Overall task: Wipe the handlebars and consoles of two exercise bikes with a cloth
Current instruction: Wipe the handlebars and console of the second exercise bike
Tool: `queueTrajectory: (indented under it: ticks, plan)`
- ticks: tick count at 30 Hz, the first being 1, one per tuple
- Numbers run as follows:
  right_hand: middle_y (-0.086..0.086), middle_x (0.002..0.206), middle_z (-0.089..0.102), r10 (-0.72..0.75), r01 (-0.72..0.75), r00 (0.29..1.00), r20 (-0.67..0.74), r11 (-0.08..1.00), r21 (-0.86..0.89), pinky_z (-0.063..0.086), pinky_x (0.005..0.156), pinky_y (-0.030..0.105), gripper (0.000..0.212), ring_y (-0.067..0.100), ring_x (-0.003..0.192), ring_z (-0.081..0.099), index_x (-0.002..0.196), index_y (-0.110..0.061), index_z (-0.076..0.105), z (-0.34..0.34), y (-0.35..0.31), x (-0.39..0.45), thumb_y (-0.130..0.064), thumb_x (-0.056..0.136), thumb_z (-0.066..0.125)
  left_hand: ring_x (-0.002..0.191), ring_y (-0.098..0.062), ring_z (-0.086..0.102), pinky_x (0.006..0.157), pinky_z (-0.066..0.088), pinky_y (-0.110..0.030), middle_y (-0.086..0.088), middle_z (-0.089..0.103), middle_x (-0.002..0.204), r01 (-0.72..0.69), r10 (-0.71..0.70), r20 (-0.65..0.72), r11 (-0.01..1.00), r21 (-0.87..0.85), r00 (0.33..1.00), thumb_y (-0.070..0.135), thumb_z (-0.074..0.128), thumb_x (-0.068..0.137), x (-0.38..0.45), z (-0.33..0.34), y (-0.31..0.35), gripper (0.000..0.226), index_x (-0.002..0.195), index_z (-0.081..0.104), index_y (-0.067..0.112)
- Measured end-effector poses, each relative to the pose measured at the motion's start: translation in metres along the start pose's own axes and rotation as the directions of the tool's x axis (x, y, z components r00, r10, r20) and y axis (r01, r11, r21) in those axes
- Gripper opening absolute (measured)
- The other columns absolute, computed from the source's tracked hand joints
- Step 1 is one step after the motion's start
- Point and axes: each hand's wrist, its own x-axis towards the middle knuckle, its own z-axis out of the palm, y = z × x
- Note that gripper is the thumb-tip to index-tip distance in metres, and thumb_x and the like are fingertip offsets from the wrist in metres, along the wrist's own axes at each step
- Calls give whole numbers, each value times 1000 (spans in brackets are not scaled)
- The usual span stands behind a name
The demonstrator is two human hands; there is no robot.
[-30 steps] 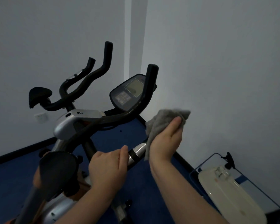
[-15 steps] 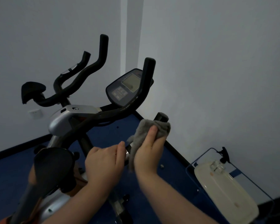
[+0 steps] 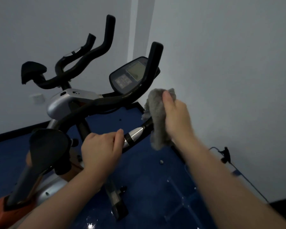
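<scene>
We see two bikes and one console (image 3: 133,75) on the near one. Our left hand (image 3: 100,148) is wrapped around the near handlebar (image 3: 139,129), while our right hand (image 3: 177,116) clamps the single grey cloth (image 3: 157,113) around that bar's far right end.

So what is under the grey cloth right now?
The cloth, held in the right hand, wraps the near handlebar past its silver band. The bar's end is covered, so its tip cannot be seen.
</scene>
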Motion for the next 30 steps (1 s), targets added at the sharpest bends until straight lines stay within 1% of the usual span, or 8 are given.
queueTrajectory:
  ticks: [2,5,8,11,15,21,27,30]
  plan:
    - [-6,80,64,-169,149,967,-191,982,-116,42,57,12,37,5,70,63,85,-17,61,17,5,-21,-43,99,38,32,-16,33,52,9,-13,12,21,37,8,-8,3,1000,10,1000,32,37,91,0,0,1,48,44,23,31]
    - [1,75,58,-447,405,892,70,721,-562,37,58,25,34,20,66,56,82,-10,57,6,-4,-7,-37,99,43,32,-18,34,53,8,-12,13,20,39,-9,10,-30,1000,21,999,33,37,90,0,2,-1,47,44,27,29]
    - [-2,67,52,-51,174,957,285,888,-425,33,60,28,44,20,68,53,76,-14,56,-12,-18,27,-47,98,37,33,-18,32,53,8,-12,14,21,39,17,-18,-13,1000,-6,1000,34,36,91,0,-1,1,46,45,28,30]
    - [1,74,60,6,26,996,86,930,-366,40,65,30,47,21,73,58,85,-11,61,1,-13,12,-47,99,33,31,-19,36,52,9,-12,13,22,39,25,-25,16,1000,-11,1000,34,36,90,0,-2,0,46,45,28,30]
    - [5,86,65,-607,498,770,200,374,-783,34,109,43,29,23,89,61,87,-10,68,8,3,-14,-28,95,47,29,-16,36,58,10,-7,14,19,40,-36,36,-43,999,-6,998,31,39,89,0,0,-4,46,45,29,30]
    - [9,82,65,-648,752,363,670,-220,-621,28,113,46,32,30,97,62,83,-9,66,-24,7,6,-26,97,42,33,-15,39,58,30,-23,11,27,39,36,-39,-38,995,-92,999,30,38,91,-2,-1,-4,45,46,35,28]
    - [1,58,57,-450,823,519,727,32,-567,43,55,31,21,21,50,54,68,-17,61,57,-10,-58,-33,81,64,70,-10,55,71,46,-34,8,55,74,185,-255,-66,836,-517,965,14,46,97,-10,-17,-9,21,78,56,17]
    - [3,79,62,-303,880,468,830,79,-468,29,61,35,37,25,69,58,89,-18,59,70,-14,-59,-47,94,36,82,-3,55,71,43,-18,13,54,88,85,-228,-239,867,-491,944,22,44,94,-22,-55,-26,13,93,57,21]
